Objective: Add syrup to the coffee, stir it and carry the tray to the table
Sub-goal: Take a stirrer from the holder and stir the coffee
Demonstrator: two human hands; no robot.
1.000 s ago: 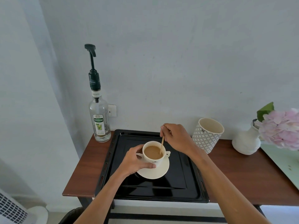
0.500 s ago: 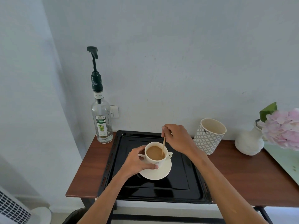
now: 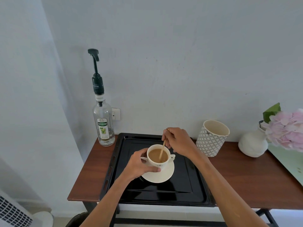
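The cup (image 3: 158,158) is white, with a handle on each side and a small dark emblem on its near wall; it stands on a white saucer (image 3: 159,175) near the centre of a black tray (image 3: 193,185). The cup is filled close to the rim with light-brown coffee. A thin wooden stir stick (image 3: 163,149) leans into the coffee, lower end submerged, upper end tilted toward the wall. The right hand (image 3: 177,141) pinches the top of the stick between thumb and fingertips. The left hand (image 3: 139,166) wraps the cup's left side, thumb pressed against the near wall. The tray rests on a brown wooden table (image 3: 246,174), its front edge overhanging the table's near edge. The syrup bottle (image 3: 103,123) stands upright on the table's rear left corner, just beside the tray; it is clear glass with a dark pump dispenser and holds only a shallow layer of liquid at the bottom. A patterned paper cup (image 3: 211,139) right of the tray tilts toward the camera; its visible interior is bare. A white vase (image 3: 253,143) holds pink flowers (image 3: 288,128).
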